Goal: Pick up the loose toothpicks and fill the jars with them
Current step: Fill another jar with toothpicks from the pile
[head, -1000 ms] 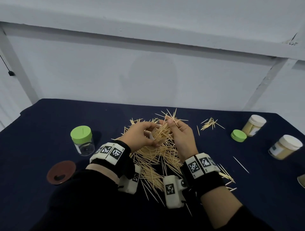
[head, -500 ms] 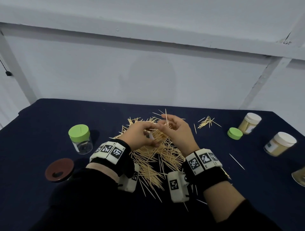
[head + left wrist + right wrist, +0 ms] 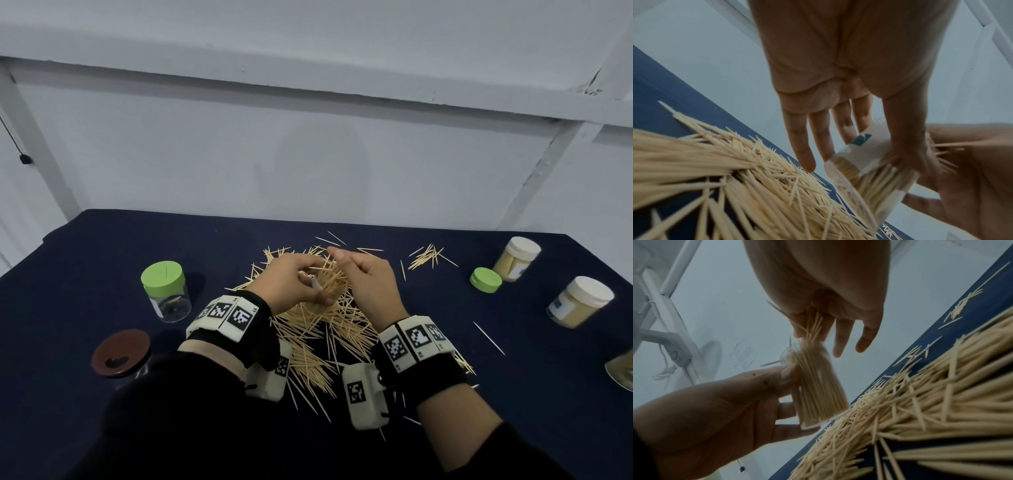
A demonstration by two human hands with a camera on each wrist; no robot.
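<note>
Left hand (image 3: 291,281) grips a clear jar (image 3: 813,386), nearly full, tilted above the toothpick pile (image 3: 329,329) on the counter (image 3: 102,246); right hand (image 3: 366,277) pinches a small bunch of toothpicks (image 3: 812,327) at its mouth. Sticks look light, stiff, prone to scatter. Best pinched mid-length, aligned.

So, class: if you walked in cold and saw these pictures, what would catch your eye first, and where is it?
First, the big heap of loose toothpicks sprawled mid-table on the dark blue cloth. Just above it, the left hand holds a clear jar packed with toothpicks while the right hand feeds in a pinch more. Filled white-lidded jars stand at the far right.
</note>
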